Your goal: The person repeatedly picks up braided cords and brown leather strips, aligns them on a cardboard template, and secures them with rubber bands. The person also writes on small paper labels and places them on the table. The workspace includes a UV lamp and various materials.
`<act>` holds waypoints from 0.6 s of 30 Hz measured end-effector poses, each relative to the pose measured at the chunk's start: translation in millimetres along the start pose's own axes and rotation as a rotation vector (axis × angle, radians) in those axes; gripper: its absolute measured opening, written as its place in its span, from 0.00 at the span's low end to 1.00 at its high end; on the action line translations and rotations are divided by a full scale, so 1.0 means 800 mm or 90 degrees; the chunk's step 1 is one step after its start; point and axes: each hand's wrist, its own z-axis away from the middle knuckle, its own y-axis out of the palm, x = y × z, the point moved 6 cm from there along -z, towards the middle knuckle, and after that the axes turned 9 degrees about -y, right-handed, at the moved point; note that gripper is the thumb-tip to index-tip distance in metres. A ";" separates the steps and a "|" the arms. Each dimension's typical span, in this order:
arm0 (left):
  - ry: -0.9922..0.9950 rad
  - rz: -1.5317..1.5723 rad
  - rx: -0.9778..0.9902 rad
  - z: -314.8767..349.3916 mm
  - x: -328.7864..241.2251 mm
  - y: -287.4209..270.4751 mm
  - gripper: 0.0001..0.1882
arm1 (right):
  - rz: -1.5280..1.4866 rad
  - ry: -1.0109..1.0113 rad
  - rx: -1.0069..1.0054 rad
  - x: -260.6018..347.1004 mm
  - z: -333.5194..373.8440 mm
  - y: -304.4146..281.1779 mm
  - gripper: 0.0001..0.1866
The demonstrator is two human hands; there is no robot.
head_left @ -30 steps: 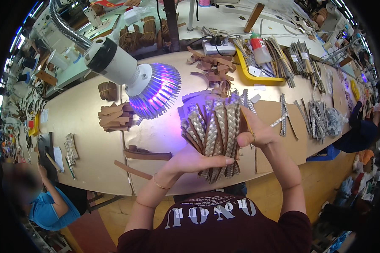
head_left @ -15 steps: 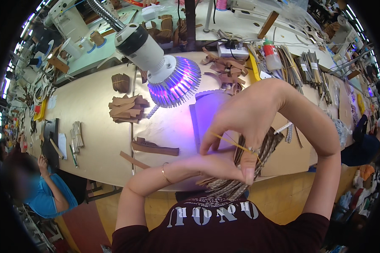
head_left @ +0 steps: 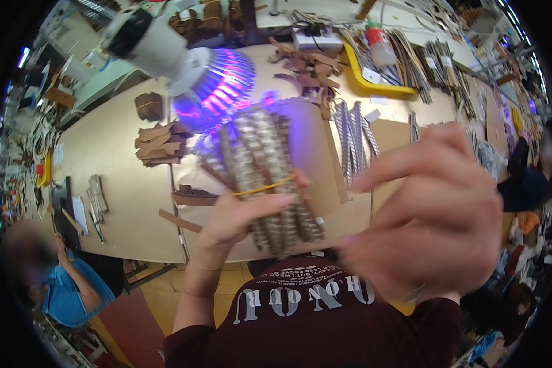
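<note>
A thick bundle of braided straps (head_left: 257, 147), brown and silvery, stands tilted in my left hand (head_left: 230, 219). My fingers wrap round its lower part, with the thumb across the front. A yellow rubber band (head_left: 267, 186) circles the bundle just above the thumb. To the right, apart from the bundle, is my right hand (head_left: 438, 221), large and blurred by motion. Its fingers are half bent, thumb and forefinger apart, and nothing shows between them. Behind the bundle shines the purple-lit lamp (head_left: 218, 86). Loose grey braided straps (head_left: 349, 138) lie on the table beyond my right hand.
Brown leather strips lie in a pile (head_left: 162, 144) at left and another heap (head_left: 310, 67) at the back. A yellow tray (head_left: 383, 91) with a red-and-clear bottle (head_left: 380, 46) stands back right. A co-worker in a blue shirt (head_left: 80, 291) sits at far left.
The bundle has come up, now upright in my left hand with the rubber band round it. My right hand has let go and moved right. The view has shifted.
</note>
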 end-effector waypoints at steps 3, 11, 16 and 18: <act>0.002 0.166 0.068 0.015 0.026 -0.042 0.40 | -0.070 0.279 0.148 -0.053 0.089 0.019 0.11; -0.045 0.219 -0.016 0.031 0.085 -0.081 0.50 | -0.076 0.503 0.273 -0.035 0.231 0.269 0.17; -0.045 0.401 0.097 0.031 0.078 -0.056 0.37 | -0.043 0.512 0.146 -0.033 0.229 0.260 0.16; -0.054 0.384 0.076 0.029 0.081 -0.054 0.38 | -0.049 0.517 0.103 -0.034 0.226 0.253 0.14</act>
